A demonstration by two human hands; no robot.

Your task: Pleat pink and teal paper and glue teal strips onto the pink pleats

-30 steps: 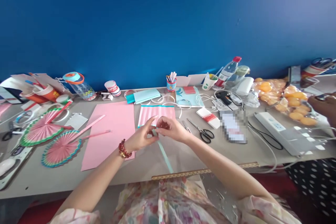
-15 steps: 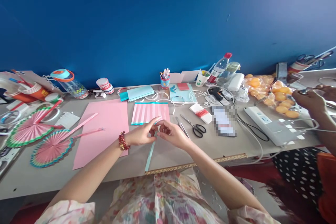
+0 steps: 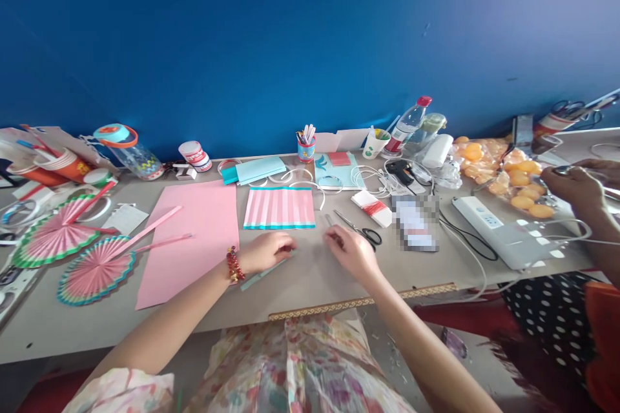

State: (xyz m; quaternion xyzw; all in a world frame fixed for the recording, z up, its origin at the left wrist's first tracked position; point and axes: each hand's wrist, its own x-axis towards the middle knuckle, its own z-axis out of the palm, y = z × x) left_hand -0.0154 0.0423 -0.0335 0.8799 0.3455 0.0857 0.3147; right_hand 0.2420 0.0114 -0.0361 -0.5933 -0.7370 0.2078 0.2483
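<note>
Strip (image 3: 261, 276) slants beside the left hand (image 3: 264, 252); right hand (image 3: 353, 251) curls near scissors (image 3: 361, 230); either's grasp I cannot tell.

Fairly bright, even light fills the view, palest as a hazy sheen at the upper right of the blue wall (image 3: 242, 45), whose left side falls darker, while shadows on the table (image 3: 310, 287) are faint and soft. Clear plastic around the orange balls (image 3: 520, 175) catches small glints. Wide-angle stretch tilts things outward toward both sides, and blocky pixelation masks the phone (image 3: 414, 224).
</note>
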